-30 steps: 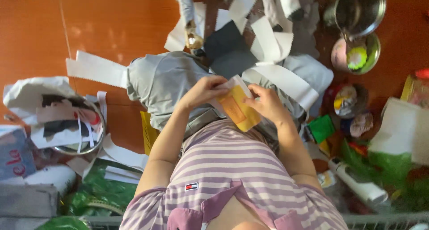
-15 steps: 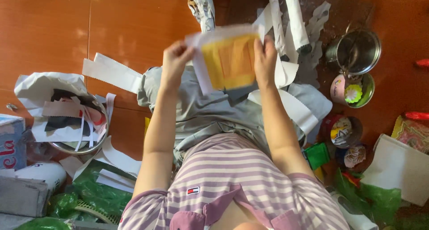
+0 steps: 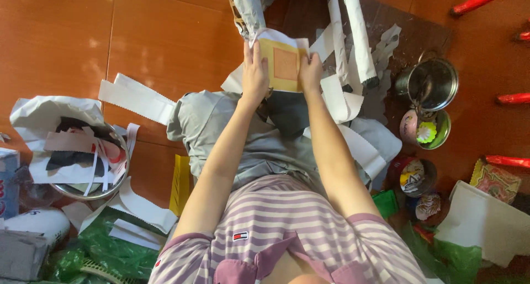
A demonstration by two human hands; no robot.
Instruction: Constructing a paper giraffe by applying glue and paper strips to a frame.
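While arms stretch forward, both hands (image 3: 279,68) grip a yellow packet (image 3: 282,66) — paper strips (image 3: 353,104) beneath.

yellow packet (image 3: 284,68), purple-striped shirt (image 3: 287,229), orange floor (image 3: 110,35)

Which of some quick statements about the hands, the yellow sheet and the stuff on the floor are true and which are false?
1. Both hands, left hand and right hand, hold the yellow sheet. True.
2. The steel pot lies on the person's left side. False: it is on the right.
3. The metal bowl on the left holds paper scraps. True.
4. The yellow sheet rests flat in the lap. False: it is held out ahead with arms extended.
5. White paper strips lie on the floor. True.
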